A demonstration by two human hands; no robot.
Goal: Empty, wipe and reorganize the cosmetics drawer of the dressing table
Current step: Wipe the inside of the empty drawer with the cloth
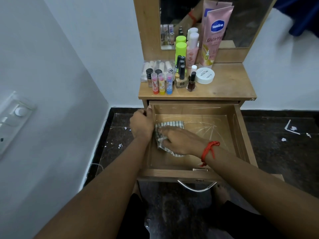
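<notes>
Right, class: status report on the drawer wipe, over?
Left grip holds drawer by left wall. Right grip holds striped cloth on drawer floor, left side. Cosmetics up on tabletop, out of the way.

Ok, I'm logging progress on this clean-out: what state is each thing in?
drawer: pulled open, emptied but for the cloth.
cloth: crumpled, on the drawer floor.
right hand: holds the cloth down.
left hand: grips the drawer's left wall.
cosmetic bottles: capped, upright on the tabletop.
Vaseline tube: upright against the mirror.
</notes>
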